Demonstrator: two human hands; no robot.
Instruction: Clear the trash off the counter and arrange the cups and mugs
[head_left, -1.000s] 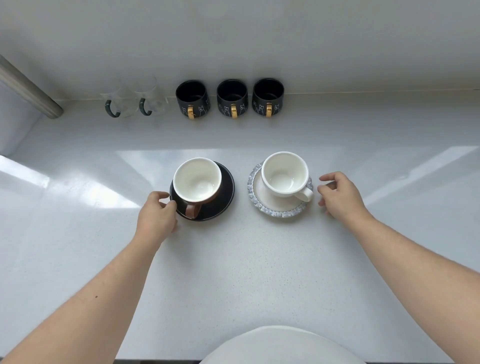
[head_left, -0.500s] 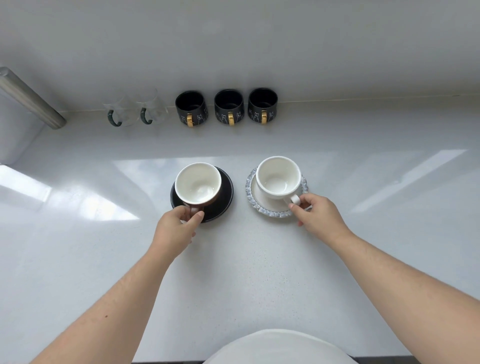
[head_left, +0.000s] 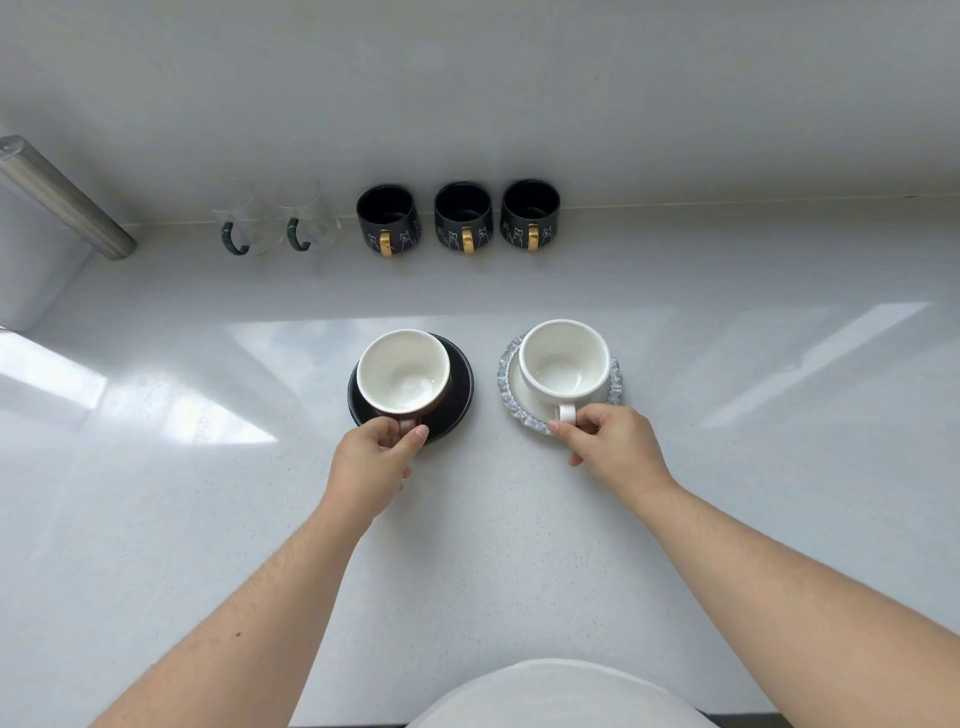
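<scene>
Head view shows a shiny white counter (head_left: 727, 519) that meets a white wall. At the back stand two glass cups (head_left: 275, 223) and three black mugs (head_left: 462, 215) with gold handles, all in a row. Near the middle, a brown cup (head_left: 402, 371) sits on a black saucer (head_left: 460, 402). Just beside it, a white cup (head_left: 563, 364) sits on a blue-edged saucer (head_left: 511, 374). The left hand (head_left: 371, 462) pinches the brown cup's handle. The right hand (head_left: 613, 444) pinches the white cup's handle.
</scene>
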